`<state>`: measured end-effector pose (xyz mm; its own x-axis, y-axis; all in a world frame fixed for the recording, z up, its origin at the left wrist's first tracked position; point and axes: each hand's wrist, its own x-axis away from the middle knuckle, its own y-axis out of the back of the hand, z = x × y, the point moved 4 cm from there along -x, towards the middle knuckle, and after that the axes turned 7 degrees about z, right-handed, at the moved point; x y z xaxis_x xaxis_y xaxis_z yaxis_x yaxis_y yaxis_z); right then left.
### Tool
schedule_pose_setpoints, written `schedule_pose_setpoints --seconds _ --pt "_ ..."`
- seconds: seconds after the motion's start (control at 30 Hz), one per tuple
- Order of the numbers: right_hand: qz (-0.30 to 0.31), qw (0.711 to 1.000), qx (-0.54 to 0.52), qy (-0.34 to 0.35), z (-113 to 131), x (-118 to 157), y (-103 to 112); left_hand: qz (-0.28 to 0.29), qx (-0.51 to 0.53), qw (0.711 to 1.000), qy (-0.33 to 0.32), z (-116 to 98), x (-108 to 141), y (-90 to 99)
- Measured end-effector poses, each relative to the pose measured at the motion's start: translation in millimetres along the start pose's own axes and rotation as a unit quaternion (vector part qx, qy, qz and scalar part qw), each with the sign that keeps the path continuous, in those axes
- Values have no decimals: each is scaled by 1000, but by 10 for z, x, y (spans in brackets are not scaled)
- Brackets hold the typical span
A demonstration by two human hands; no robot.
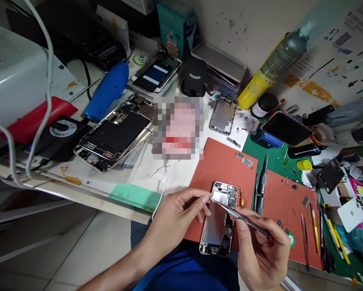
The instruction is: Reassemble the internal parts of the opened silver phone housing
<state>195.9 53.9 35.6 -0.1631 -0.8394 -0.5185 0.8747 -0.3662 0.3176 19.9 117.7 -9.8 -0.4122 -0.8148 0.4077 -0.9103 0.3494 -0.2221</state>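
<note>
An opened phone housing with bare metal and small internal parts lies on the reddish-brown mat in front of me. Over its upper left part is my left hand, thumb and index finger pinched together; whatever is between them is too small to make out. My right hand grips a slim pen-shaped tool with a knurled metal collar and a thin pointed tip. That tip meets or nearly meets the left fingertips. A small gold-handled screwdriver lies just right of the housing.
Tweezers and a dark-handled tool lie on the mats at right. Another opened phone rests at left beside a blue-handled tool. A yellow spray can stands behind. A white cable crosses the table edge.
</note>
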Motion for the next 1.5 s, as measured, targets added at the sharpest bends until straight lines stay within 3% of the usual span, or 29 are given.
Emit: schedule_pose_setpoints --seconds 1.5 --pt "3 1000 -23 -9 -19 22 -22 -29 -11 999 -42 58 9 -15"
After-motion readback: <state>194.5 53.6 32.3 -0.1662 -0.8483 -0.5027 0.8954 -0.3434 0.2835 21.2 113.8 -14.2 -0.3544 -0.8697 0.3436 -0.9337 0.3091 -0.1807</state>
